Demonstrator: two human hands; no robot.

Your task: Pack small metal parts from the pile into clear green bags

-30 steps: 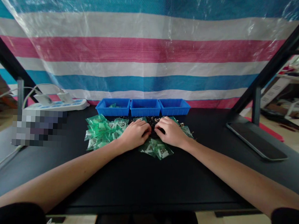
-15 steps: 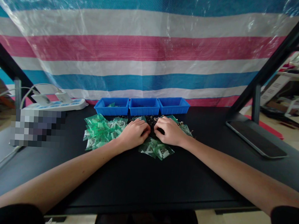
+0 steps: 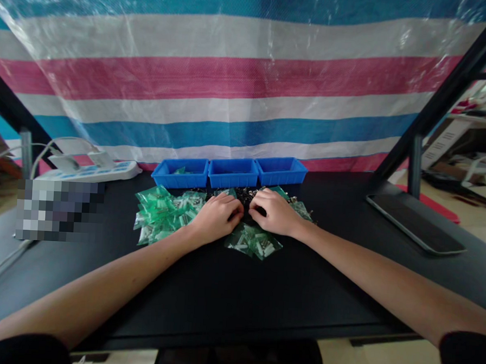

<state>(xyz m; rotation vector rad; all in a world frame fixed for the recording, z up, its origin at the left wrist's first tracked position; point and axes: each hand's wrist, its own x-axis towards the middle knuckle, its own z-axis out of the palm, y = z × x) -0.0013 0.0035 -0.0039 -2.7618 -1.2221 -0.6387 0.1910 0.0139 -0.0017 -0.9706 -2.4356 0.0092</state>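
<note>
My left hand [image 3: 218, 217] is closed, thumb against the curled fingers, at the right side of a heap of small green plastic bags [image 3: 163, 213] with pale pieces inside. Across a narrow gap, my right hand [image 3: 274, 212] is closed too, its thumb and fingertips pinched together. What either pinch holds, if anything, is too small to make out. Between and behind the hands lie dark small parts [image 3: 246, 194], partly hidden by the fingers. Just in front of them, a few green bags [image 3: 254, 241] with white pieces lie on the black table [image 3: 237, 296].
Three blue bins [image 3: 233, 173] stand in a row behind the hands; the left one holds a bit of green. A white power strip [image 3: 117, 170] with plugs and a blurred-out item [image 3: 58, 207] are at left. A phone [image 3: 415, 225] lies at right. Striped sheeting [image 3: 232, 83] hangs behind.
Both hands stay almost where they were, with only slight finger movement. The whole view has shifted a little.
</note>
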